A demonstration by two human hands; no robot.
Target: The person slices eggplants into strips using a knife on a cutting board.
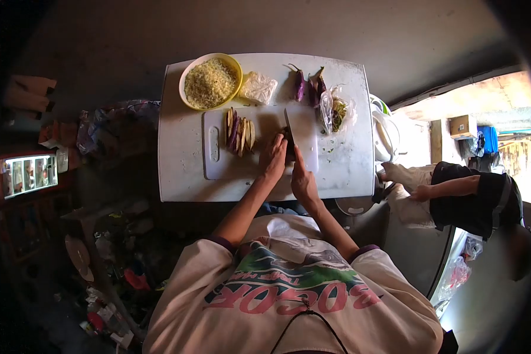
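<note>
My right hand (304,182) is closed round the handle of a knife (289,123), its blade pointing away from me over the white cutting board (213,171). Just left of the blade, my left hand (273,156) bends its fingers onto a dark piece that looks like eggplant, mostly hidden under the fingers and knife. Cut eggplant strips (240,133) lie side by side on the board's left half. Beyond the board, whole purple eggplants (300,87) rest on the table.
On the white table (180,183) stand a yellow bowl (187,101) of pale grainy food, a white wrapped block (258,88), and a plastic bag (341,115) with greens. At right, another person (475,194) in dark clothing is beside the table.
</note>
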